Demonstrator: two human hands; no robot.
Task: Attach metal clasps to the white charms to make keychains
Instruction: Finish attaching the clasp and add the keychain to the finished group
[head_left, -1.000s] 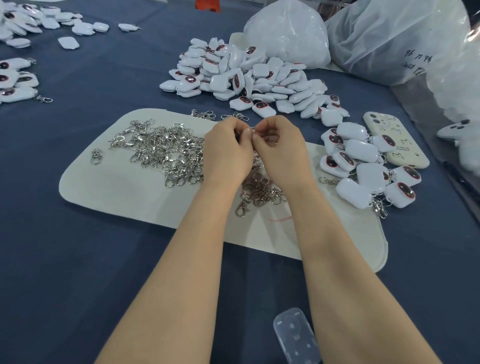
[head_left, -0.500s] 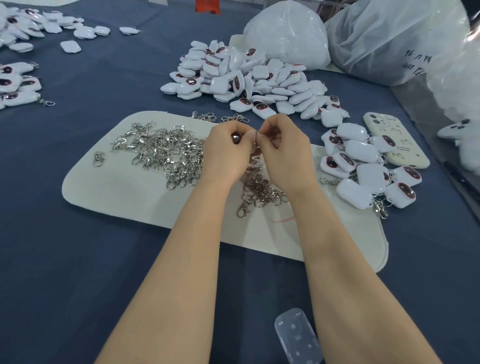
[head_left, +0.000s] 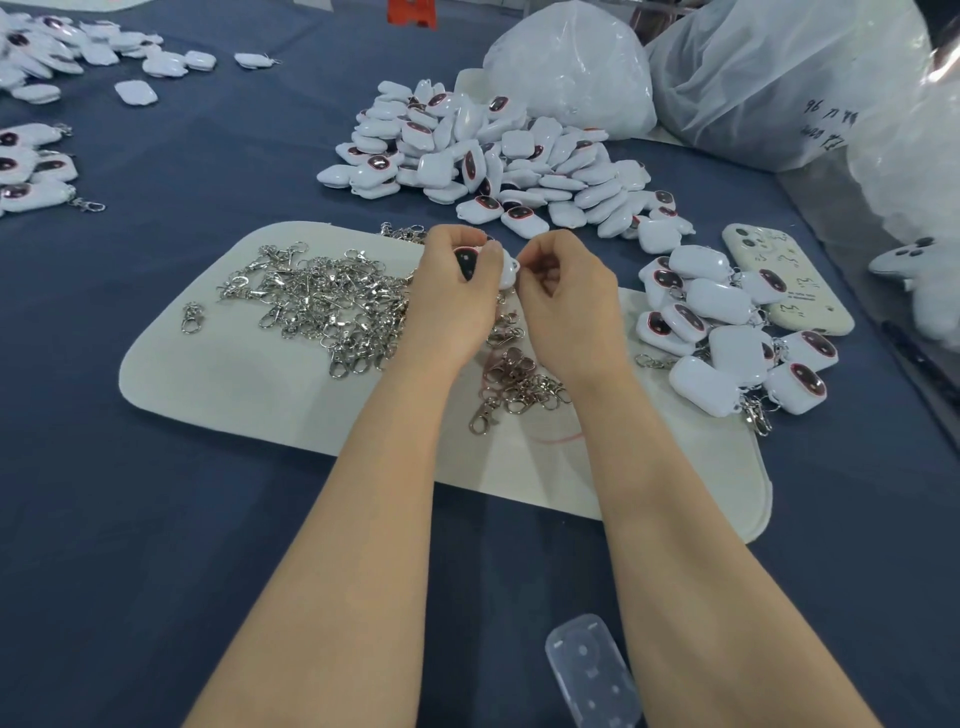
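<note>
My left hand (head_left: 451, 291) grips a white charm (head_left: 503, 269) with a dark oval window, held above the cream mat (head_left: 249, 395). My right hand (head_left: 566, 291) pinches at the charm's right end; the clasp there is hidden by my fingers. A heap of silver metal clasps (head_left: 322, 301) lies on the mat left of my hands, and a smaller bunch of clasps (head_left: 514, 384) lies under my wrists. A big pile of loose white charms (head_left: 498, 161) sits behind my hands. Charms with clasps attached (head_left: 727, 332) are grouped at the right.
A cream phone (head_left: 784, 280) lies right of the finished group. Large plastic bags (head_left: 571, 67) stand at the back right. More charms (head_left: 31, 166) are scattered at the far left. A clear plastic case (head_left: 592, 675) lies near the front edge on the blue cloth.
The charm has turned in my left hand so its dark window and white body now show. My hands have drawn slightly apart.
</note>
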